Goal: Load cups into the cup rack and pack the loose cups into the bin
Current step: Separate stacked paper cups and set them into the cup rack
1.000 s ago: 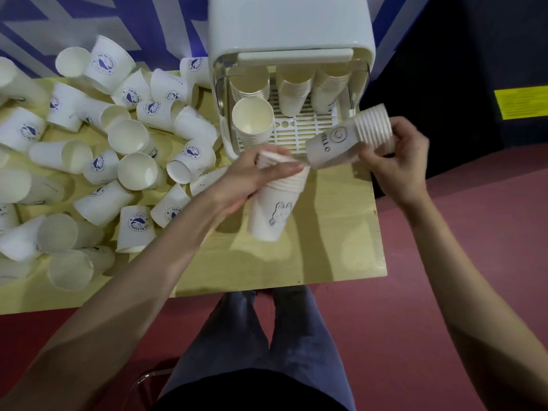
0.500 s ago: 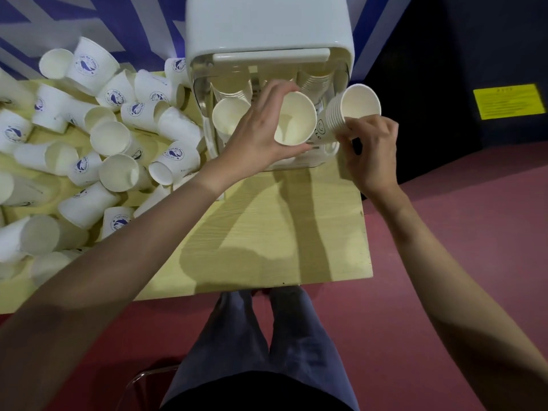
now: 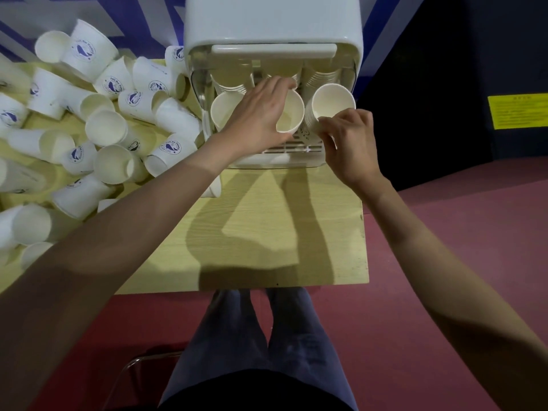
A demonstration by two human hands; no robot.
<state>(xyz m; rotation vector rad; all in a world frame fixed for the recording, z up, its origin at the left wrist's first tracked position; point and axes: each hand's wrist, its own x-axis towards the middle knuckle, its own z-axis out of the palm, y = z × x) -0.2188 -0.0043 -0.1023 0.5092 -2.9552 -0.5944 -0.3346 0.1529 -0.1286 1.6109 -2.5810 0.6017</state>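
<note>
Yellow table [image 3: 267, 232]: white cup rack [image 3: 272, 22] at far edge, stacks of nested cups inside. Loose cups [image 3: 103, 129], white with blue logos, lie heaped at left, mostly on their sides. Left hand [image 3: 258, 114] clasps middle stack [image 3: 292, 114]; right hand [image 3: 350, 140] pinches right stack [image 3: 329, 106]. Both stacks tilt, mouths toward camera.

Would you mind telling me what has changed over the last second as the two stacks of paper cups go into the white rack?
Both hands carried their stacks from above the table into the white plastic cup rack. The left hand now holds its white paper cup stack in the middle front slot; the right hand holds its stack at the right slot. The loose white paper cups stayed put.
</note>
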